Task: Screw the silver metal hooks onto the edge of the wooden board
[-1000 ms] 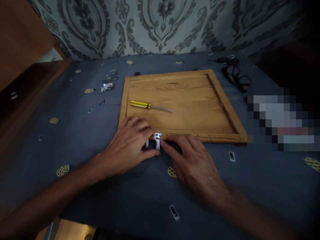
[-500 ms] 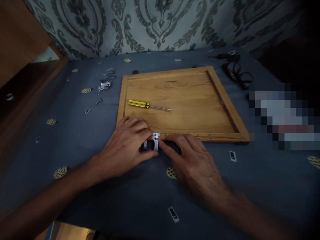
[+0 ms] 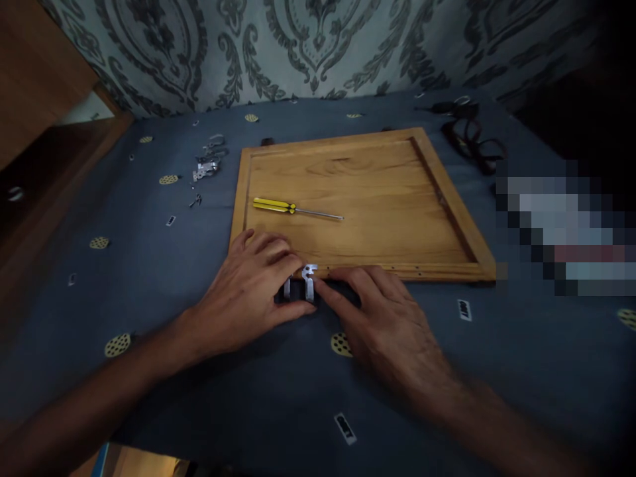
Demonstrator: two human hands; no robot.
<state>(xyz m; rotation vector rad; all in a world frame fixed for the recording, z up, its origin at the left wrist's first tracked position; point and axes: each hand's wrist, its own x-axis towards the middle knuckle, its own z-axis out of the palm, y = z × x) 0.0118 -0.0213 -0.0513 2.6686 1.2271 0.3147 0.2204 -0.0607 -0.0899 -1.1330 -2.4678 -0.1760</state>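
Observation:
My left hand (image 3: 251, 285) is closed on a shiny metal cabinet hinge (image 3: 309, 283) at the near edge of a framed wooden door panel (image 3: 457, 271). Its thumb lies on the near side of the hinge, and the fingers bend over the frame and partly cover the metal. From the other side, the index fingertip of my right hand (image 3: 392, 324) touches or nearly touches the hinge. That hand's other fingers rest along the frame edge, loosely stretched, with its thumb hidden. A yellow-handled screwdriver (image 3: 275, 206) lies on the panel, its shaft pointing right.
Several metal hinge parts (image 3: 206, 165) lie on the blue patterned cloth (image 3: 163, 278) left of the panel, with small screws (image 3: 197, 199) nearby. Dark eyeglasses (image 3: 477, 146) and keys (image 3: 452, 106) sit at the back right. Wooden furniture (image 3: 44, 79) stands at the left.
The view has shifted very slightly. Both hands keep their places at the hinge, and the screwdriver and panel have not moved.

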